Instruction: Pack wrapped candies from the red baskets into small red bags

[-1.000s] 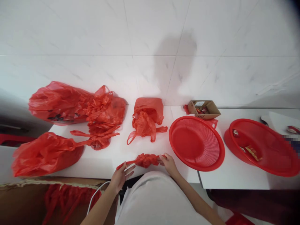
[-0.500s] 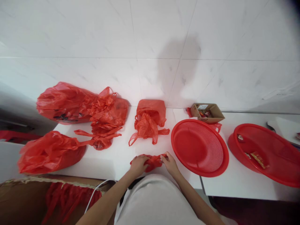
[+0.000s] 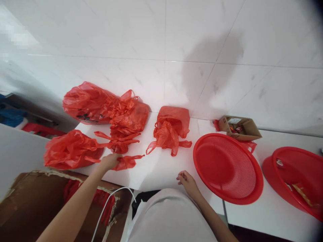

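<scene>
At left of centre, my left hand point(image 3: 111, 162) was closed on the small red bag point(image 3: 127, 162), beside the knotted bags point(image 3: 120, 143) crowding that side. My right hand point(image 3: 186, 180), loosely curled and empty, was just left of the round basket point(image 3: 214, 164), with the carton point(image 3: 248, 129) behind it.

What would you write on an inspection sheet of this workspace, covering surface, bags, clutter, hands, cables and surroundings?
Surface: white table, seam at right; no spill seen.
Bags: small red bag at front left; bulging red bags beyond; another red bag near the wall.
Clutter: mesh basket, red basin holding wrapped items, small box with packets.
Hands: left hand on the small red bag, grip unclear; right hand loosely curled, nothing seen in it.
Cables: white cable looping past the table's front edge.
Surroundings: marbled wall behind; open carton below left, red plastic inside.
</scene>
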`<action>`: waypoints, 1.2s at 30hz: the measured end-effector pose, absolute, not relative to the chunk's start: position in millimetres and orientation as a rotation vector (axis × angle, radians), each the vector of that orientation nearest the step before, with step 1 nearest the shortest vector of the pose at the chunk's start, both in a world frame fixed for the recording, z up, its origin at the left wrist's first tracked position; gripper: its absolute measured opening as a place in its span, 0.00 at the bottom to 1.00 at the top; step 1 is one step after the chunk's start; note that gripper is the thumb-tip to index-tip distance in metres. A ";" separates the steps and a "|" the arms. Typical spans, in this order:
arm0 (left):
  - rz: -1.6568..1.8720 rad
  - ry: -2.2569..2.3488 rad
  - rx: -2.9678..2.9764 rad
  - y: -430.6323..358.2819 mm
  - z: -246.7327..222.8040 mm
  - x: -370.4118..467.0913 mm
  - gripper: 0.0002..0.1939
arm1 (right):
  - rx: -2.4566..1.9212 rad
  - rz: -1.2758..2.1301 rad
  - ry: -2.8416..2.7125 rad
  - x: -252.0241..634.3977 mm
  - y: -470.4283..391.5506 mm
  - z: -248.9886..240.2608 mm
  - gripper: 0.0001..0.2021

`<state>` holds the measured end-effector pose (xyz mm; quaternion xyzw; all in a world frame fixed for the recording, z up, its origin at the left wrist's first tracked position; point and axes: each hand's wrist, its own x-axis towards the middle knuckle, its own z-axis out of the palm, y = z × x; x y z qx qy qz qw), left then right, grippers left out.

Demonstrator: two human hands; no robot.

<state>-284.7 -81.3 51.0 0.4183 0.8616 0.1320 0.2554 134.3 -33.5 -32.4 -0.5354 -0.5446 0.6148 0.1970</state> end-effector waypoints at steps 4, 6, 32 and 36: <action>0.169 2.506 1.181 -75.9 50.4 -295.8 0.12 | -1.451 1.682 -1.634 123.4 -24.1 -17.2 0.12; 0.093 2.522 1.286 -71.3 45.3 -278.1 0.15 | -1.443 1.670 -1.671 121.3 -18.9 -14.4 0.12; 0.560 2.110 1.378 -15.1 -44.3 -138.1 0.15 | -1.520 1.077 -1.826 155.8 -17.6 24.1 0.09; 0.685 2.146 1.206 -23.7 -39.5 -140.9 0.16 | -1.583 0.732 -1.813 184.7 -10.1 22.6 0.11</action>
